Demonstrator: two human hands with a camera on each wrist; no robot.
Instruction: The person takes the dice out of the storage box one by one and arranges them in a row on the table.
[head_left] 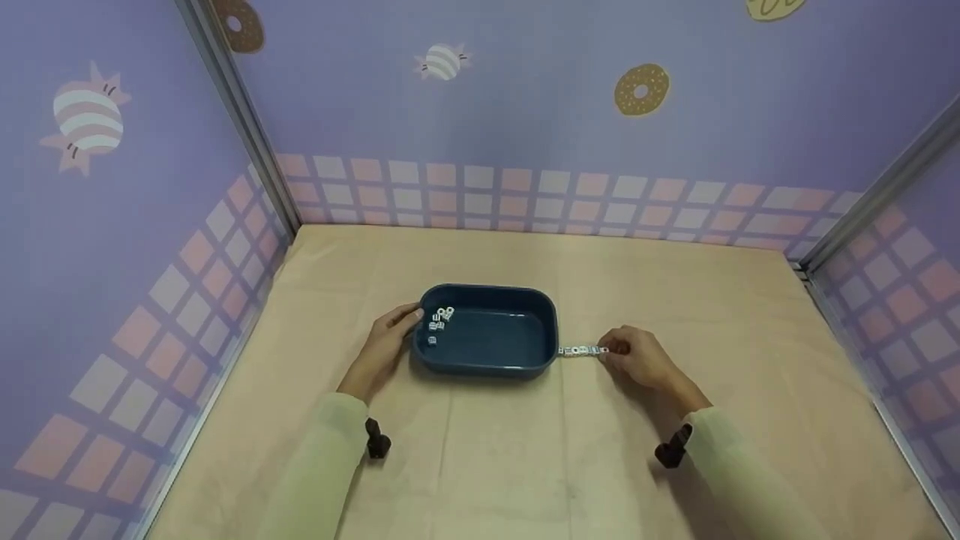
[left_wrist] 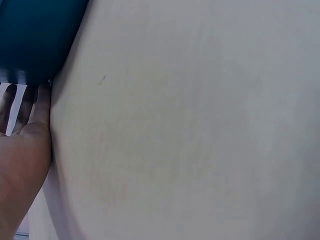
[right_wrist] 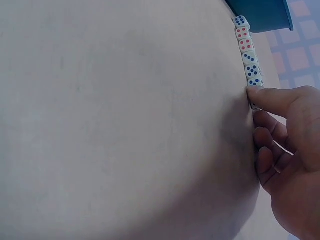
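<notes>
A dark blue rectangular tray [head_left: 487, 369] stands in the middle of the table, with several white dice [head_left: 437, 325] loose at its left end. My left hand [head_left: 384, 343] holds the tray's left end, thumb at the rim and fingers along the outer wall. In the left wrist view, the fingers reach up against the tray [left_wrist: 37, 45]. From the tray's right side runs a straight row of dice [head_left: 581, 351], with red and blue pips. My right hand [head_left: 637, 358] pinches the die at the row's right end, mostly hidden by the thumb [right_wrist: 272, 98].
A pale cloth covers the table [head_left: 510, 465]. Purple walls with a pink-and-white check band [head_left: 480, 187] enclose its back and both sides, with metal posts [head_left: 251, 127] at the corners. Dark wrist mounts [head_left: 377, 442] stick out from both sleeves.
</notes>
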